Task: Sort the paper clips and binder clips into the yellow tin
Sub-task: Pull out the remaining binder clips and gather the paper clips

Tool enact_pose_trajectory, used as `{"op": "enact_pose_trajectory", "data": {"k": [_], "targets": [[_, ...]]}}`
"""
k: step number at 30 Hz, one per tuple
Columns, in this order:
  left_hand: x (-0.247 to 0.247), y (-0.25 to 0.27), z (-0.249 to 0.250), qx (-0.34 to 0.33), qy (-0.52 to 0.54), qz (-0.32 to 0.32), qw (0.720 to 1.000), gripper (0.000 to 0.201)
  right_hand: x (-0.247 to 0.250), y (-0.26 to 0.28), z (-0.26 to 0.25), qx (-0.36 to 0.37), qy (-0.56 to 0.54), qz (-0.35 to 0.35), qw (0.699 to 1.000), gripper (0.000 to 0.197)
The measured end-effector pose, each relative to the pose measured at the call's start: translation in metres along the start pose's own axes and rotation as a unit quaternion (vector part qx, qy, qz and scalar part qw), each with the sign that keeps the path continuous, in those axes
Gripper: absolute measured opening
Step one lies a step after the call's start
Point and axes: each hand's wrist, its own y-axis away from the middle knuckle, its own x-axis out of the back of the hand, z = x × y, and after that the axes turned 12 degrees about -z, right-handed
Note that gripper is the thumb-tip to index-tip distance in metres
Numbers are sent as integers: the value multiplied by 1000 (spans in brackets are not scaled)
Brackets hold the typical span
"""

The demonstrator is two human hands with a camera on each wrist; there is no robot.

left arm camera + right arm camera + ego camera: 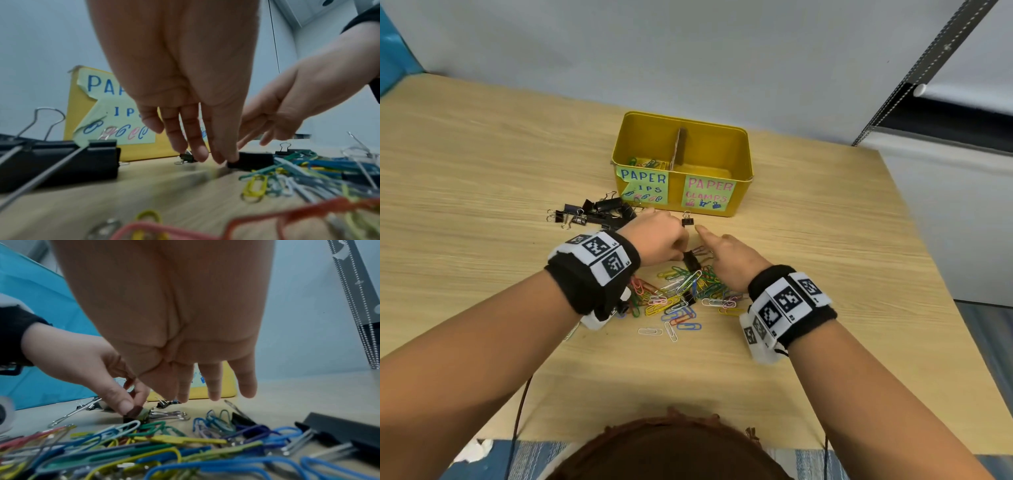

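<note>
My left hand [659, 240] pinches binder clip [691, 260] by stiff black body: light, springy, wire handles slippery. Right hand [729, 262] relaxed, holding nothing, above paper clips [681, 291].

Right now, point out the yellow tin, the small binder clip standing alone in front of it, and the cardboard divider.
yellow tin [676, 209]: head view, bare front wall between labels.
small binder clip [687, 221]: head view, its black body.
cardboard divider [678, 145]: head view, its upright middle.

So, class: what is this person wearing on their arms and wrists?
Bare forearms, no sleeves. Each wrist carries a black fabric band: the left wristband and right wristband both bear white panels printed with black square-patterned markers. A small white camera unit sits under each band.
</note>
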Motion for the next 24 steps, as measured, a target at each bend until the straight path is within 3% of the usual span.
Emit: {"op": "enact_pose_trajectory", "data": {"k": [3, 6, 12, 16, 20, 22, 24], "targets": [[-2, 1, 2, 8, 47, 2, 999, 33, 3, -4, 3, -14, -32, 8, 999, 81], [-3, -1, 10, 20, 28, -22, 999, 47, 3, -1, 3, -23, -46, -4, 999, 79], [3, 1, 9, 46, 99, -3, 994, 31, 6, 3, 1, 14, -64, 28, 997, 82], [9, 11, -14, 85, 174, 33, 980, 37, 6, 7, -1, 30, -86, 1, 996, 83], [3, 18, -24, 138, 95, 60, 984, 61, 5, 12, 0, 44, -73, -17, 996, 80], [2, 25, -17, 122, 107, 92, 982, 63, 6, 16, 4, 55, -83, -26, 995, 73], [2, 34, -5, 67, 165, 64, 982, 54, 8, 22, 12, 46, -105, 2, 993, 64]]}}
